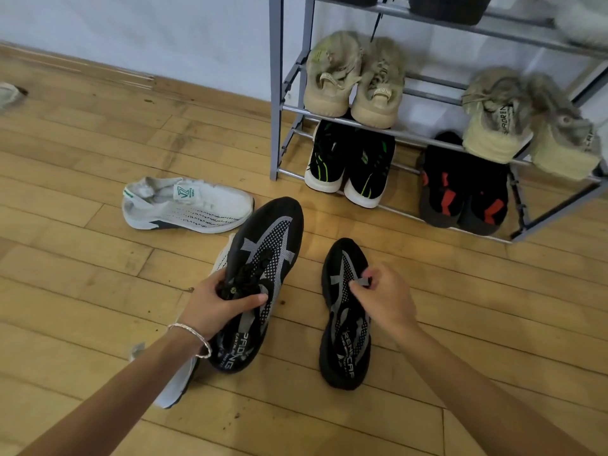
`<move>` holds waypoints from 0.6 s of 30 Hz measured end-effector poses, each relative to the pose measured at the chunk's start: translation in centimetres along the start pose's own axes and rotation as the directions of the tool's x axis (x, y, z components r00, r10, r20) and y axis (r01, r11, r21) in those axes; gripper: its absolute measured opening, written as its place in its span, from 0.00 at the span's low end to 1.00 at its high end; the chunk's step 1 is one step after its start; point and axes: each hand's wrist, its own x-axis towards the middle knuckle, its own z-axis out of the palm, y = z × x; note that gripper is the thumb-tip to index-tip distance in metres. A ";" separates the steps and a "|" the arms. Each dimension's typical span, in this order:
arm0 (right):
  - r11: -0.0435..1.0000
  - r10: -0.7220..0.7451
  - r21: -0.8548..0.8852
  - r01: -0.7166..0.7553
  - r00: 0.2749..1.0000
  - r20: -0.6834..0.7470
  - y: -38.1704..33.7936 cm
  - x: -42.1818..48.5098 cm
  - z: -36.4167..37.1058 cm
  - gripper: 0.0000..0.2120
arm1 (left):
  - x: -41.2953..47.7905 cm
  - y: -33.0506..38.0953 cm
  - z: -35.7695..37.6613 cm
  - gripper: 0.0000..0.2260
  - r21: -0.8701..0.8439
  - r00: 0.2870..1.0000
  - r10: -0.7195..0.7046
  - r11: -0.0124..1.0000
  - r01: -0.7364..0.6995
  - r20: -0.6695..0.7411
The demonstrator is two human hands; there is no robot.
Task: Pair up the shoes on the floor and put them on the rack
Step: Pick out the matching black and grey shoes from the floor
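At lower centre the left hand (223, 306) gripped a black-and-grey shoe (273, 238) around its laces. Just to its right, the right hand (386, 299) pinched the top of the matching shoe (345, 350), which lay on the floor (82, 291). A white shoe (187, 205) lay at centre left. The rack (275, 93) stood at upper right.

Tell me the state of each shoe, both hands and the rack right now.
Left hand: grips the left black shoe at its laces.
Left black shoe: held, apparently raised, over a part-hidden white shoe.
Right hand: pinches a grey strap on the right black shoe.
Right black shoe: upright on the floor.
White sneaker: upright on the floor, untouched.
Rack: holds two tan pairs, a black-green pair, a black-red pair.
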 end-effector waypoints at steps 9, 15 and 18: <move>0.864 0.421 0.182 -0.469 0.872 0.249 3.2 -1.8 2.5 0.31 | 0.0 -0.1 1.0 0.17 0.028 0.999 -0.010 1.000 0.008 0.043; 0.738 0.369 0.423 -0.526 0.839 0.400 1.7 -2.0 0.5 0.08 | 0.0 -0.1 1.7 0.17 0.012 0.997 -0.035 0.999 0.034 0.068; 0.711 0.305 0.501 -0.493 0.859 0.412 0.8 -2.4 0.9 0.08 | 0.2 -0.3 2.3 0.18 -0.010 0.993 -0.069 0.997 0.070 0.092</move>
